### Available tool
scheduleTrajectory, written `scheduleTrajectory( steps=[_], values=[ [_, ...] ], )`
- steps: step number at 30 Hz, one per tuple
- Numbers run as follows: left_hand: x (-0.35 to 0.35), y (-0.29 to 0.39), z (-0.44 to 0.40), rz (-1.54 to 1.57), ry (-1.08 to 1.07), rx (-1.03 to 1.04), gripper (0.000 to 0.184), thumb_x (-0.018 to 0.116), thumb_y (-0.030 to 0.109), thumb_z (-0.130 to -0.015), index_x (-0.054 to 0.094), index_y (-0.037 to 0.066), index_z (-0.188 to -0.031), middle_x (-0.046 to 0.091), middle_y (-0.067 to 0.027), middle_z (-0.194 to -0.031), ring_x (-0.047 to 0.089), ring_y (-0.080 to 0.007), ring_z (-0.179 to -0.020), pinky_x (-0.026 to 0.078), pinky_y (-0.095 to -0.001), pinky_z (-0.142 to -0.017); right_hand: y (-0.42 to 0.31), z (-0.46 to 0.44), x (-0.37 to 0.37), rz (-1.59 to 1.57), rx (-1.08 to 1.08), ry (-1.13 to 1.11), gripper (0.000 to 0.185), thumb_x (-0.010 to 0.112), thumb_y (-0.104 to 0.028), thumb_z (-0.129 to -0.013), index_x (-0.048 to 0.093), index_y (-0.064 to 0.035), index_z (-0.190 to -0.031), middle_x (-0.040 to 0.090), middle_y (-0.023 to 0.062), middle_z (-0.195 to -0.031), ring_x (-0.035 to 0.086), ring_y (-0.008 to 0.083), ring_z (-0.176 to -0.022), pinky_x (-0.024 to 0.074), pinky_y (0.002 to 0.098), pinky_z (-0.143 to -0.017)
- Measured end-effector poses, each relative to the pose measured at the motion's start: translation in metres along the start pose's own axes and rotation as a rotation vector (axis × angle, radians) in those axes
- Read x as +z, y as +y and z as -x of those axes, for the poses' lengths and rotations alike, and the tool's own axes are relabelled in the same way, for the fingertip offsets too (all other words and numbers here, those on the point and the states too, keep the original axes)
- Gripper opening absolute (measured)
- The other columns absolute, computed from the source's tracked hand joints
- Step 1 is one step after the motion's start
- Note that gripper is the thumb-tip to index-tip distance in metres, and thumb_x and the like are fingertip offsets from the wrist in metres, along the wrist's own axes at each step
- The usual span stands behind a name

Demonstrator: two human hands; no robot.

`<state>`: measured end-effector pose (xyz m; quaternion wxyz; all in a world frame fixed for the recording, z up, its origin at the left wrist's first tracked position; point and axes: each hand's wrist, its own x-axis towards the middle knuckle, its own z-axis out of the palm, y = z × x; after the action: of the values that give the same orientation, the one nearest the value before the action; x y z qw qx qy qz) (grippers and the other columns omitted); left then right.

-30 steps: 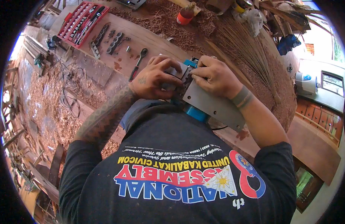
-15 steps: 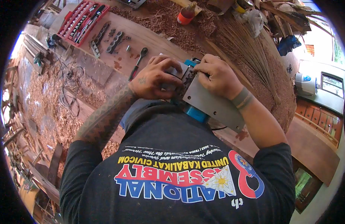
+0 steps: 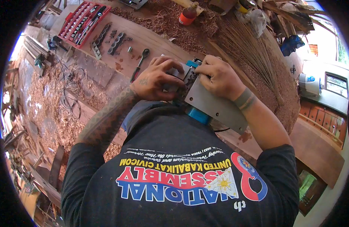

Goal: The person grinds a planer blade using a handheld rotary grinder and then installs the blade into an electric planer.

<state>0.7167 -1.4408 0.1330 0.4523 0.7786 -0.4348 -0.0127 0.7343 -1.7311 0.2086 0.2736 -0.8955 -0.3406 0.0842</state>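
Note:
An electric hand planer [image 3: 216,104] lies upside down close to my body, its grey sole plates up and its blue housing showing underneath. My left hand [image 3: 159,77] is curled over the shorter plate, gripping the planer by its side. Over the cutter drum gap [image 3: 190,77], the fingers of my right hand [image 3: 220,77] are pinched together at the edge of the longer plate. Whatever small part they hold is hidden by the fingers. A ratchet wrench [image 3: 140,65] with a dark red-and-black handle rests just beyond my left hand.
On the board [image 3: 144,36] lie a small socket [image 3: 130,49], dark metal parts [image 3: 116,43] and an open red socket set [image 3: 83,24]. An orange-labelled bottle [image 3: 188,14] stands among wood shavings. Thin sticks [image 3: 254,56] spread at right; a cord [image 3: 70,100] lies at left.

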Motion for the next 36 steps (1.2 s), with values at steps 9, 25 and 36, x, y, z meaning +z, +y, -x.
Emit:
scheduleTrajectory(
  steps=[9,25,36],
  values=[
    [-0.001,0.000,0.000,-0.010,-0.013,0.003,0.046,0.087,0.022,-0.070,0.083,0.024,-0.115,0.062,-0.0076,-0.137,0.053,-0.0380,-0.137,0.038,-0.0545,-0.118,-0.001,-0.001,-0.002,-0.011,0.006,-0.047,0.021,0.074,-0.012,-0.087,0.082,-0.0071,-0.106,0.065,0.0153,-0.099,0.069,0.0360,-0.096,0.0572,0.0461,-0.086],
    [-0.004,-0.010,0.002,0.259,0.091,-0.053,0.042,0.087,0.031,-0.086,0.079,0.014,-0.124,0.065,-0.0141,-0.131,0.057,-0.0352,-0.129,0.041,-0.0490,-0.117,0.001,-0.006,0.002,-0.159,0.263,0.008,0.041,0.069,-0.020,-0.104,0.065,0.0000,-0.140,0.067,0.0242,-0.133,0.065,0.0433,-0.123,0.0501,0.0478,-0.110],
    [-0.046,-0.061,0.039,-0.305,0.276,-0.490,0.036,0.084,0.028,-0.087,0.079,0.013,-0.120,0.068,-0.0147,-0.127,0.061,-0.0383,-0.125,0.049,-0.0485,-0.111,0.005,-0.004,0.005,-0.134,0.236,-0.007,0.048,0.070,-0.020,-0.105,0.058,-0.0008,-0.147,0.067,0.0257,-0.139,0.065,0.0429,-0.127,0.0503,0.0494,-0.112]
  ],
)
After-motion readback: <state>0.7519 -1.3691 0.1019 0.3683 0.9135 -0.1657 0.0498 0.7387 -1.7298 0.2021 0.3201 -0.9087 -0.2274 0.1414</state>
